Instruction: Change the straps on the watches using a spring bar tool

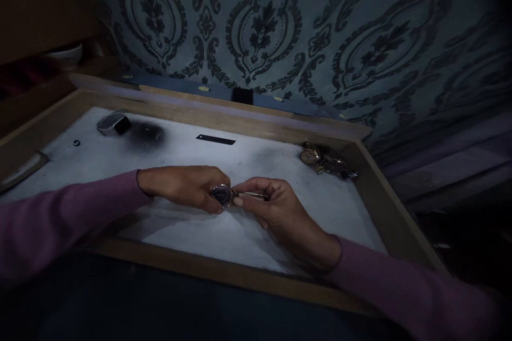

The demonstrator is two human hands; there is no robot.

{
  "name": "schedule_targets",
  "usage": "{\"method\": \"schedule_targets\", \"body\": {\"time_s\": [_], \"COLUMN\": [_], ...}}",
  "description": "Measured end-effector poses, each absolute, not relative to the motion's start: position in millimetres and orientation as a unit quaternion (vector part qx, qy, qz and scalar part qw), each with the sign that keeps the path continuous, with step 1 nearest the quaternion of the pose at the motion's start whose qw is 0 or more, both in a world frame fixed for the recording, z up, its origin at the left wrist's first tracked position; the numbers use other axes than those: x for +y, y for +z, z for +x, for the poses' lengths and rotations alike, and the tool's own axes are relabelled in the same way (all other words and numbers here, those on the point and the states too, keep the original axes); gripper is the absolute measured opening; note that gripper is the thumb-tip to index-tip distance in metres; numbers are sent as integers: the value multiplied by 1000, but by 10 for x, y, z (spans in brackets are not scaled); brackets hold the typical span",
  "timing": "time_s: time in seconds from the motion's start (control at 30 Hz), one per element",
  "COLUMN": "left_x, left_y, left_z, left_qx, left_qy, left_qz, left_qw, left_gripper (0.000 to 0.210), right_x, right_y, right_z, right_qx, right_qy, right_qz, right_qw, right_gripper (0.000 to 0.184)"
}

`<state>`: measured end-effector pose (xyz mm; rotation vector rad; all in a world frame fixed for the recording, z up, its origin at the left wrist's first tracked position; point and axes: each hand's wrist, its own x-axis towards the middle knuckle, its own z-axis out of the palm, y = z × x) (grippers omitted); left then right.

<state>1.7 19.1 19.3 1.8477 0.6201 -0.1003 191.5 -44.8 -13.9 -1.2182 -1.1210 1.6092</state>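
Note:
A wristwatch with a dark dial and a shiny metal case is gripped in my left hand, its fingers wrapped round the case's left side. My right hand pinches a thin, shiny strip at the right side of the case; it looks like part of the watch's band, though I cannot be sure. Both hands meet over the white floor of a shallow wooden tray. The fingers partly cover the watch and its band.
Gold-toned watches lie in the tray's back right corner. A dark flat strip rests near the back wall. At the back left sits a grey smartwatch-like object, with a small dark curl nearby. Patterned wallpaper rises behind.

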Motion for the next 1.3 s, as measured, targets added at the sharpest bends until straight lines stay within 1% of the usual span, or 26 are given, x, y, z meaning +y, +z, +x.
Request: {"method": "schedule_targets", "body": {"time_s": [0.2,0.43,0.57,0.83,1.03,1.3], "left_x": [201,193,200,185,178,157], "left_y": [200,286,238,149,179,152], "left_z": [15,26,21,26,30,43], "left_qx": [264,265,268,264,270,282], "left_qy": [-37,-64,-53,-20,-28,-22], "left_qz": [772,760,766,770,779,782], "left_qw": [577,590,582,580,564,556], "left_gripper": [16,14,12,18,16,18], "right_x": [-438,-457,-457,-450,-454,-440], "right_y": [-138,-127,-143,-157,-129,-138], "right_z": [1912,1908,1903,1907,1898,1910], "right_qx": [-444,-447,-444,-419,-410,-399], "right_qy": [635,638,637,647,643,645], "right_qz": [-480,-478,-477,-475,-490,-498], "right_qw": [412,406,412,425,423,421], "right_gripper": [18,18,17,15,17,14]}}
